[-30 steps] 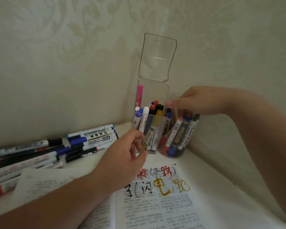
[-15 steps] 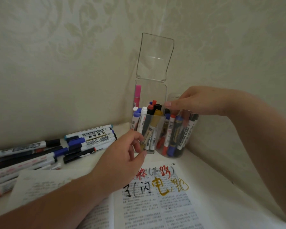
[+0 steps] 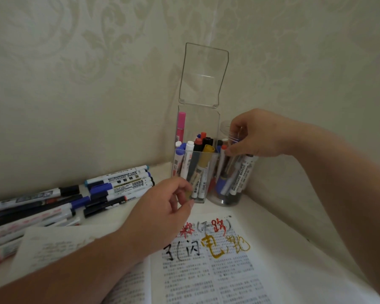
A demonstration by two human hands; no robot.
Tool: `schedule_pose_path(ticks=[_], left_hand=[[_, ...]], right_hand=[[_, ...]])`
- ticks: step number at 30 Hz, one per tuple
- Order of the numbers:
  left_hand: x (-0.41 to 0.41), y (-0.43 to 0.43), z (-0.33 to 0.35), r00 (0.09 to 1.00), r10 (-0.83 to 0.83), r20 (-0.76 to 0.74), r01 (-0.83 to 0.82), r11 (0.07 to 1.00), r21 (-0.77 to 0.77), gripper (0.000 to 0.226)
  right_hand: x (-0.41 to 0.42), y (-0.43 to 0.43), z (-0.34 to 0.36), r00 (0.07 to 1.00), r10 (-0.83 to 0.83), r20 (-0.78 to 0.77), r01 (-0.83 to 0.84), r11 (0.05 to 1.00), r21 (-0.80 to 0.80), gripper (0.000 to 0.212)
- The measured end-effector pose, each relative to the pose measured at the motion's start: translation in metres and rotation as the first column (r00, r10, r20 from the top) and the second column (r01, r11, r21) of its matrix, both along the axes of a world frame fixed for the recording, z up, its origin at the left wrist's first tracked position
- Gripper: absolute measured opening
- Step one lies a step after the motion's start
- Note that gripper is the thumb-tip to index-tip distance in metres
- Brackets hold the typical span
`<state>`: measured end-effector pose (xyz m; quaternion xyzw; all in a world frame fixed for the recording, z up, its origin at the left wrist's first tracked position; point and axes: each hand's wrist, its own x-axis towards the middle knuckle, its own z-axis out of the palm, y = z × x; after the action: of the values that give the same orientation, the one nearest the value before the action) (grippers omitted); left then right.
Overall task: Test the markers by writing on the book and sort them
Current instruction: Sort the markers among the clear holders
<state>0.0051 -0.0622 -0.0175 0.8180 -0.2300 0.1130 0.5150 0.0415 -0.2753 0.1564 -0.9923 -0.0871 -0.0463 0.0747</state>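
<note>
In the bench (image 3: 264, 212) corner, the square box (image 3: 207, 126) is pinched low by the left hand (image 3: 160, 212), while upright markers (image 3: 240, 178) in the round jar (image 3: 225, 201) are reached from above by the right hand (image 3: 260, 134), fingers curled, hold not discernible.

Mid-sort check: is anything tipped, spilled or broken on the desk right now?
Nothing tipped or spilled. The left hand holds the square box, the right hand the round jar, both upright; the lid stands flipped open. Only oddities: loose markers piled unevenly at left, marker scrawl over the book print.
</note>
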Motion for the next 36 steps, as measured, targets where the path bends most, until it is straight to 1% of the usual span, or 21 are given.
schedule_pose_path(ticks=[2, 3, 6, 8, 11, 15, 17, 19, 21, 24, 26, 29, 31, 32, 34, 35, 36], left_hand=[[0.001, -0.001, 0.000, 1.000, 0.000, -0.003, 0.000, 1.000, 0.002, 0.023], [0.001, -0.001, 0.000, 1.000, -0.001, -0.005, 0.001, 1.000, 0.003, 0.022], [0.000, 0.000, 0.000, 1.000, -0.005, -0.005, 0.005, 1.000, 0.007, 0.020], [0.000, 0.000, -0.001, 1.000, -0.007, -0.004, 0.007, 1.000, 0.009, 0.019], [0.000, 0.000, -0.001, 1.000, -0.005, -0.012, 0.005, 1.000, 0.015, 0.017], [0.000, 0.001, -0.001, 1.000, -0.003, -0.002, 0.003, 1.000, 0.023, 0.015], [-0.001, 0.001, 0.000, 1.000, -0.007, -0.001, 0.007, 1.000, 0.020, 0.015], [0.000, 0.000, 0.000, 1.000, -0.009, 0.002, 0.009, 1.000, 0.026, 0.014], [0.000, 0.000, 0.000, 1.000, -0.009, 0.001, 0.009, 1.000, 0.029, 0.013], [0.000, 0.000, 0.000, 1.000, -0.010, -0.001, 0.010, 0.999, 0.035, 0.012], [0.000, 0.000, 0.000, 1.000, -0.012, 0.000, 0.012, 0.999, 0.039, 0.011], [0.000, 0.000, 0.000, 1.000, -0.006, -0.003, 0.006, 0.999, 0.035, 0.012], [0.000, 0.000, -0.001, 1.000, -0.001, -0.008, 0.002, 1.000, 0.031, 0.012], [0.000, 0.000, -0.001, 1.000, -0.001, -0.009, 0.001, 0.999, 0.032, 0.013], [-0.001, 0.000, 0.000, 1.000, -0.002, -0.004, 0.003, 0.999, 0.037, 0.013], [-0.001, 0.000, 0.000, 1.000, -0.003, -0.001, 0.003, 0.999, 0.039, 0.013], [-0.001, 0.000, 0.001, 1.000, -0.003, 0.004, 0.003, 0.999, 0.038, 0.013]], right_hand=[[-0.002, -0.005, 0.004, 0.999, 0.022, -0.031, -0.019, 0.995, 0.098, 0.017], [-0.003, -0.006, 0.005, 0.997, 0.037, -0.062, -0.029, 0.993, 0.119, 0.014], [-0.001, -0.009, 0.007, 0.988, 0.045, -0.146, -0.029, 0.994, 0.109, 0.008], [0.001, -0.007, 0.009, 0.982, 0.028, -0.185, -0.012, 0.996, 0.089, 0.008], [0.000, -0.003, 0.016, 0.969, -0.011, -0.247, 0.038, 0.994, 0.105, 0.009], [0.001, 0.002, 0.018, 0.966, -0.064, -0.250, 0.100, 0.986, 0.134, 0.008], [0.001, 0.004, 0.017, 0.970, -0.091, -0.225, 0.124, 0.983, 0.136, 0.008], [0.000, 0.005, 0.017, 0.975, -0.111, -0.190, 0.133, 0.985, 0.106, 0.013], [-0.001, 0.007, 0.018, 0.980, -0.124, -0.158, 0.133, 0.990, 0.051, 0.023], [0.000, 0.012, 0.021, 0.985, -0.126, -0.120, 0.125, 0.992, -0.023, 0.043], [-0.002, 0.014, 0.025, 0.987, -0.126, -0.102, 0.124, 0.992, -0.024, 0.053], [-0.005, 0.012, 0.033, 0.993, -0.108, -0.044, 0.110, 0.993, 0.031, 0.060], [-0.006, 0.006, 0.041, 0.994, -0.109, 0.008, 0.108, 0.991, 0.085, 0.053], [-0.007, 0.002, 0.045, 0.992, -0.114, 0.045, 0.108, 0.989, 0.103, 0.042], [-0.010, -0.004, 0.054, 0.978, -0.126, 0.167, 0.116, 0.991, 0.071, 0.017], [-0.013, -0.008, 0.058, 0.963, -0.127, 0.239, 0.121, 0.992, 0.040, 0.011], [-0.019, -0.011, 0.061, 0.939, -0.123, 0.321, 0.118, 0.992, 0.034, 0.010]])
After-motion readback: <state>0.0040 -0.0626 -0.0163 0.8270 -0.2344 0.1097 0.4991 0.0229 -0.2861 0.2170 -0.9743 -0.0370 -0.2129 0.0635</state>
